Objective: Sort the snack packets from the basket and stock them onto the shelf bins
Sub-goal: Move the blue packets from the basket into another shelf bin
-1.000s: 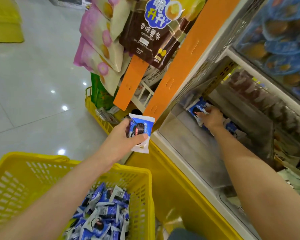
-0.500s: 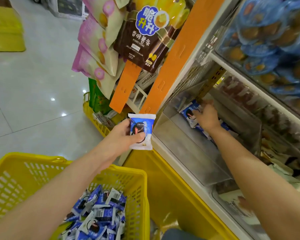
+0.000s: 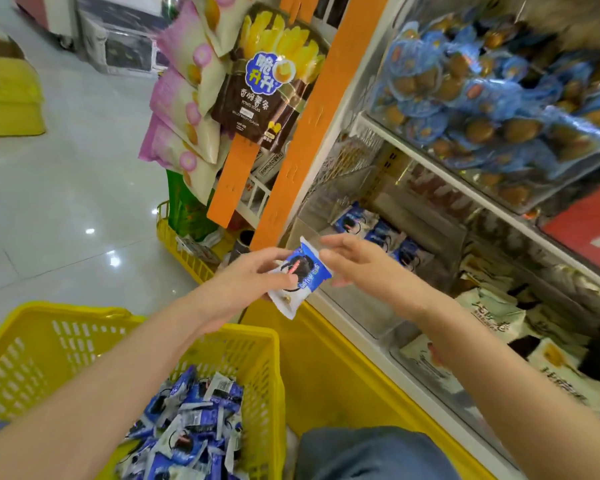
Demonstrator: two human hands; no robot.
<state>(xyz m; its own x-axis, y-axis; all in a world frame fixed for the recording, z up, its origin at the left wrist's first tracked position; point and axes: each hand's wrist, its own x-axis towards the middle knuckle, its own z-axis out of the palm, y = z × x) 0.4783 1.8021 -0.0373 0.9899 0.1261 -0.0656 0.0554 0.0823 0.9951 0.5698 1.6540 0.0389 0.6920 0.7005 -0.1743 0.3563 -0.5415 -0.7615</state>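
My left hand [image 3: 253, 282] grips a blue and white snack packet [image 3: 300, 277] in front of the shelf. Just right of that packet is my right hand [image 3: 364, 263], fingers spread, its fingertips at the packet's top edge and nothing held. The clear shelf bin [image 3: 326, 216] behind both hands has three of the same blue packets [image 3: 381, 233] lying inside. Below my left arm stands the yellow basket [image 3: 257, 358], with several more blue packets [image 3: 191, 434] heaped in its corner.
Orange hanging strips [image 3: 305, 133] carry chip bags [image 3: 267, 84] above the hands. An upper bin holds blue-wrapped cakes [image 3: 482, 95]. White packets [image 3: 492, 313] fill the bins to the right. Another yellow basket [image 3: 181, 244] sits on the tiled floor by the shelf's end.
My right hand has come out of the clear bin, leaving a packet there, and now reaches to the packet in my left hand. The left hand moved slightly right toward it.
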